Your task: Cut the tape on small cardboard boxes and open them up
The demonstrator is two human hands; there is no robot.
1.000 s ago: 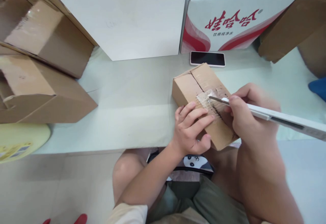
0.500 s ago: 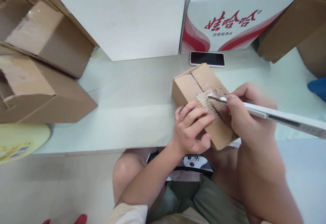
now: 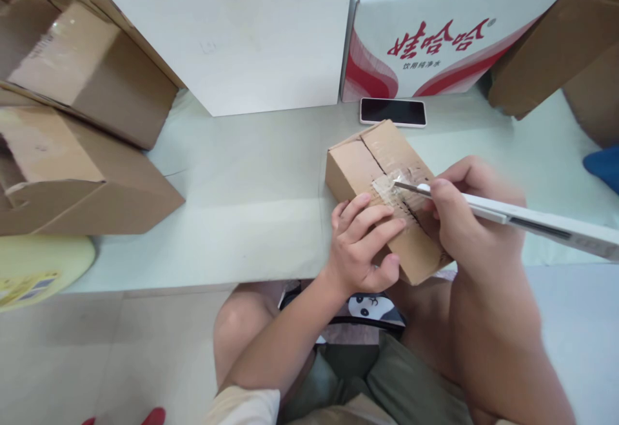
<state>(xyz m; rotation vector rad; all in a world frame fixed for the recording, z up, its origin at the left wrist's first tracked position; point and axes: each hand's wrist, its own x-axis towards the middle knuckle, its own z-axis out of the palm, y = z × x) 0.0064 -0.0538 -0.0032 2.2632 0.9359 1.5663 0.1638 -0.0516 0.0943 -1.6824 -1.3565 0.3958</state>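
A small brown cardboard box (image 3: 411,254) sits at a slant on the pale table, its near corner reaching the front edge. A dark seam runs along its top, crossed by ragged clear tape (image 3: 387,186). My left hand (image 3: 360,238) grips the box from the near left side, fingers laid over the top and thumb low. In my right hand (image 3: 471,218) is a white utility knife (image 3: 512,215), held like a pen with fingers closed round it. The extended blade points left, its tip at the tape near the seam. Part of the box's right side is hidden by that hand.
Behind the box lies a phone (image 3: 393,112), before a white-and-red carton (image 3: 420,44) and a large white box (image 3: 242,44). Brown cartons (image 3: 116,173) stand at left, above a yellow container (image 3: 53,267). Another brown carton (image 3: 546,51) and a blue object (image 3: 604,167) are at right.
Both hands, the knife and the box look almost unmoved. The camera view has shifted only very slightly.
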